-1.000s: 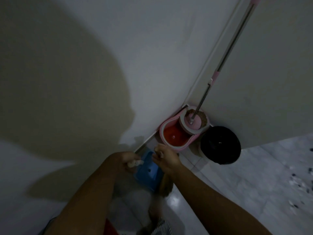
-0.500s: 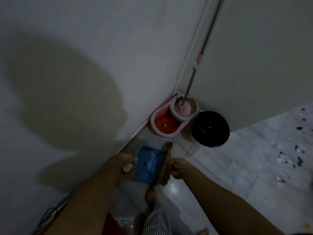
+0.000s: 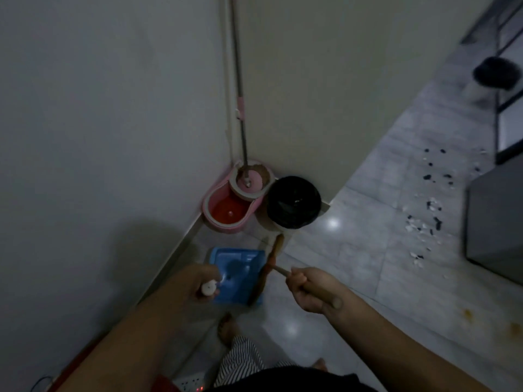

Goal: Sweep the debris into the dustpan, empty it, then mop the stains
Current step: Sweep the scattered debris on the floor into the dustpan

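Observation:
My left hand [image 3: 198, 281] grips the white handle of a blue dustpan [image 3: 240, 267], which hangs low over the tiled floor near the left wall. My right hand [image 3: 308, 290] is closed on the wooden handle of a brown broom [image 3: 271, 256] whose bristles lie along the dustpan's right edge. Black and white debris [image 3: 424, 216] is scattered on the floor at the right. Yellowish stains [image 3: 467, 314] mark the tiles at the lower right. A mop [image 3: 240, 108] stands upright in a pink spin bucket [image 3: 223, 213] in the corner.
A bin lined with a black bag [image 3: 294, 202] stands beside the pink bucket. A dark cabinet [image 3: 495, 227] and a black metal frame [image 3: 498, 108] stand at the right. A power strip [image 3: 189, 384] lies by my feet. Another dark-topped bin [image 3: 495, 75] sits far right.
The view has swung to the right, showing more floor and debris. Both hands with dustpan and broom have drawn back from the corner, and my right hand now grips the broom handle further from the pan.

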Available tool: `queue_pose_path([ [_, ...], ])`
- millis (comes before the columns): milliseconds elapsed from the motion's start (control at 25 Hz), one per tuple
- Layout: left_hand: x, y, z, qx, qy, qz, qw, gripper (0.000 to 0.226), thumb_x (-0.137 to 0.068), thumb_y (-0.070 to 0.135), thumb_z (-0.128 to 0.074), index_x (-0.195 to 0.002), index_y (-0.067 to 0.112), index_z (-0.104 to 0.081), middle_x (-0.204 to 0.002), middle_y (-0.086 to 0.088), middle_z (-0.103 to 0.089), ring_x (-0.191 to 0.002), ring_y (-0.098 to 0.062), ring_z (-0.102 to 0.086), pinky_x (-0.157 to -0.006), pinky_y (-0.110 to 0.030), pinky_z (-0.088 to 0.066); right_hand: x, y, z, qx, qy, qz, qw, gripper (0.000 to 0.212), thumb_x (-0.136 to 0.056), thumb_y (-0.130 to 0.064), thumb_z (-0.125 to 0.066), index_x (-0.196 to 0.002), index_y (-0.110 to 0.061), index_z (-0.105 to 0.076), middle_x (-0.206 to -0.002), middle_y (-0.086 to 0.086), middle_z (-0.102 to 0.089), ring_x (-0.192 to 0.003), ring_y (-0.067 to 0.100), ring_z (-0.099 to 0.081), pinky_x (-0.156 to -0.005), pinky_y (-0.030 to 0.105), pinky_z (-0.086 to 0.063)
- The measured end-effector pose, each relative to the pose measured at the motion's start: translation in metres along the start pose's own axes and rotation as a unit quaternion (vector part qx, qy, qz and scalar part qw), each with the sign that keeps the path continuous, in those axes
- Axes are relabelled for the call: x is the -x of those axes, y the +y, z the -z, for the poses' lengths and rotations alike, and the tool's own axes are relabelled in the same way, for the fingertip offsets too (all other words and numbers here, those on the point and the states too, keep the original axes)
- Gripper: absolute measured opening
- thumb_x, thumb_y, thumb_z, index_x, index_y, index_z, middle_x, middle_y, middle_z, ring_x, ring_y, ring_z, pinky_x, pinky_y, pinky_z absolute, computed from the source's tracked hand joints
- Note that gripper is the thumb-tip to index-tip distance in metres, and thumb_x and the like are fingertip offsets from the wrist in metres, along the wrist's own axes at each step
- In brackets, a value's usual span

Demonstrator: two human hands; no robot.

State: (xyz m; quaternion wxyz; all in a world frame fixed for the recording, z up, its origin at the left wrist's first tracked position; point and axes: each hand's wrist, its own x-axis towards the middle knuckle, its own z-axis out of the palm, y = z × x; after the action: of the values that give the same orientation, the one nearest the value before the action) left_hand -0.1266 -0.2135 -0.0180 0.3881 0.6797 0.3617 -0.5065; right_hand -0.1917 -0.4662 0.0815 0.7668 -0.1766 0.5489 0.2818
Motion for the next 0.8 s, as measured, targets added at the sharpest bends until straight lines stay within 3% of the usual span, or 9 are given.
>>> queue_pose_path([
  [120,0.023,0.000,-0.053,0.038,-0.023,-0.007,0.999,0.022,-0.090,0.014,-0.061,-0.106,0.003,-0.052,-0.070,-0.016,-0.063,-0.056,-0.021,-0.062,-0.047,-0.027,-0.052,0.059,-0.009,0.059,-0.027,-0.027,0.027,0.999,0.028,-0.103,-0.011,-0.038,-0.079,-0.002,-0.049,-0.048,0.004,-0.043,-0.022,0.007,-0.038,-0.025,0.010,-0.034],
  [240,0.045,0.007,-0.121,0.101,-0.129,-0.013,0.986,0.016,-0.094,0.010,-0.055,-0.103,0.000,-0.049,-0.060,-0.018,-0.062,-0.046,-0.021,-0.063,-0.044,-0.029,-0.055,0.109,-0.025,0.118,-0.070,-0.057,0.072,0.993,0.030,-0.104,-0.012,-0.037,-0.076,-0.004,-0.047,-0.042,0.004,-0.041,-0.020,0.006,-0.036,-0.023,0.011,-0.031],
  [320,0.060,0.018,-0.167,0.144,-0.188,-0.026,0.971,0.009,-0.096,0.007,-0.050,-0.097,-0.002,-0.047,-0.062,-0.018,-0.060,-0.048,-0.022,-0.062,-0.044,-0.030,-0.056,0.140,-0.037,0.151,-0.098,-0.069,0.104,0.987,0.030,-0.104,-0.014,-0.038,-0.076,-0.004,-0.046,-0.041,0.003,-0.040,-0.020,0.005,-0.035,-0.022,0.011,-0.030],
  [440,0.079,0.040,-0.234,0.165,-0.209,-0.030,0.963,0.007,-0.097,0.006,-0.047,-0.095,-0.001,-0.045,-0.070,-0.013,-0.051,-0.054,-0.019,-0.056,-0.042,-0.025,-0.054,0.177,-0.052,0.196,-0.131,-0.073,0.162,0.975,0.027,-0.104,-0.017,-0.040,-0.080,-0.005,-0.047,-0.040,0.003,-0.042,-0.021,0.004,-0.035,-0.023,0.010,-0.030],
  [560,0.096,0.066,-0.291,0.140,-0.235,-0.042,0.961,0.012,-0.098,0.009,-0.044,-0.090,0.000,-0.045,-0.055,-0.009,-0.049,-0.031,-0.015,-0.051,-0.037,-0.016,-0.046,0.197,-0.071,0.232,-0.156,-0.055,0.209,0.964,0.026,-0.103,-0.020,-0.040,-0.082,-0.006,-0.045,-0.041,0.002,-0.044,-0.024,0.004,-0.035,-0.025,0.008,-0.030],
  [640,0.105,0.084,-0.324,0.104,-0.238,-0.058,0.964,0.014,-0.099,0.010,-0.043,-0.088,0.002,-0.045,-0.049,-0.008,-0.048,-0.027,-0.012,-0.047,-0.035,-0.013,-0.043,0.198,-0.088,0.256,-0.161,-0.053,0.217,0.962,0.027,-0.103,-0.020,-0.040,-0.082,-0.005,-0.047,-0.046,0.003,-0.046,-0.027,0.005,-0.038,-0.029,0.008,-0.034],
  [720,0.112,0.105,-0.352,0.078,-0.235,-0.075,0.966,0.009,-0.099,0.011,-0.043,-0.095,0.002,-0.044,-0.057,-0.008,-0.045,-0.025,-0.012,-0.046,-0.034,-0.013,-0.042,0.190,-0.110,0.275,-0.180,-0.046,0.221,0.957,0.024,-0.103,-0.017,-0.038,-0.086,-0.003,-0.048,-0.058,0.006,-0.049,-0.030,0.008,-0.040,-0.033,0.009,-0.038],
  [800,0.114,0.130,-0.376,0.067,-0.230,-0.088,0.967,0.008,-0.100,0.010,-0.043,-0.105,0.004,-0.041,-0.057,-0.009,-0.045,-0.024,-0.012,-0.045,-0.034,-0.014,-0.043,0.177,-0.137,0.289,-0.220,-0.045,0.231,0.947,0.024,-0.104,-0.017,-0.036,-0.086,-0.004,-0.045,-0.058,0.006,-0.046,-0.029,0.008,-0.038,-0.032,0.009,-0.032],
])
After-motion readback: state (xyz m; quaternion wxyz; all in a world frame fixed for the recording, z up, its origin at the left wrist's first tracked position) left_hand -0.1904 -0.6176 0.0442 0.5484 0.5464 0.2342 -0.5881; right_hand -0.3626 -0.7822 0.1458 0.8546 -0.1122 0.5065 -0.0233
